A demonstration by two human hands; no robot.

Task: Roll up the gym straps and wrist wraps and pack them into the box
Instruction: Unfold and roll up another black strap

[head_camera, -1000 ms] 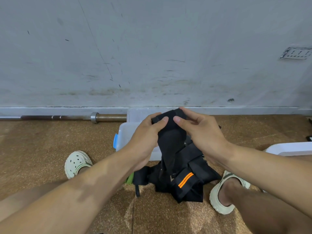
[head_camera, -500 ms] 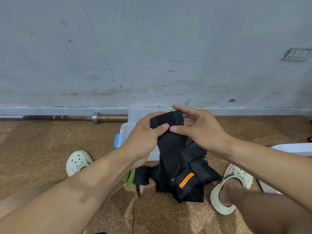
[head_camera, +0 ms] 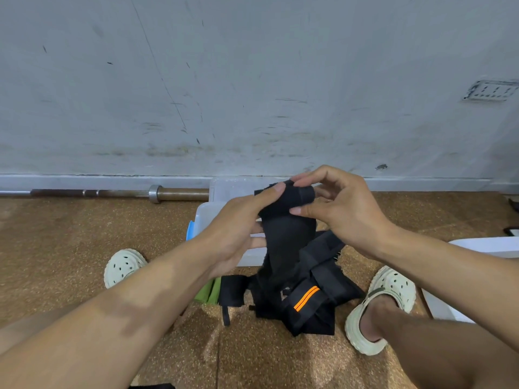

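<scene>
— How was the black fabric wrist wrap [head_camera: 285,220] being held?
— Its rolled upper end was pinched by the left hand [head_camera: 238,228], thumb laid over the roll, and by the right hand [head_camera: 341,209], fingers curled round the roll's right end. Each grip was thus closed upon the wrap, whose loose tail was seen hanging down to the heap of black straps with an orange-striped band [head_camera: 303,299] on the brown speckled floor [head_camera: 70,242].
— And the box?
— The clear plastic box with a blue latch [head_camera: 207,217] was seen on the floor just beyond the hands, near the wall. A steel barbell [head_camera: 112,192] was laid along the wall to the left, and a white lid [head_camera: 488,245] was seen at the right edge.
</scene>
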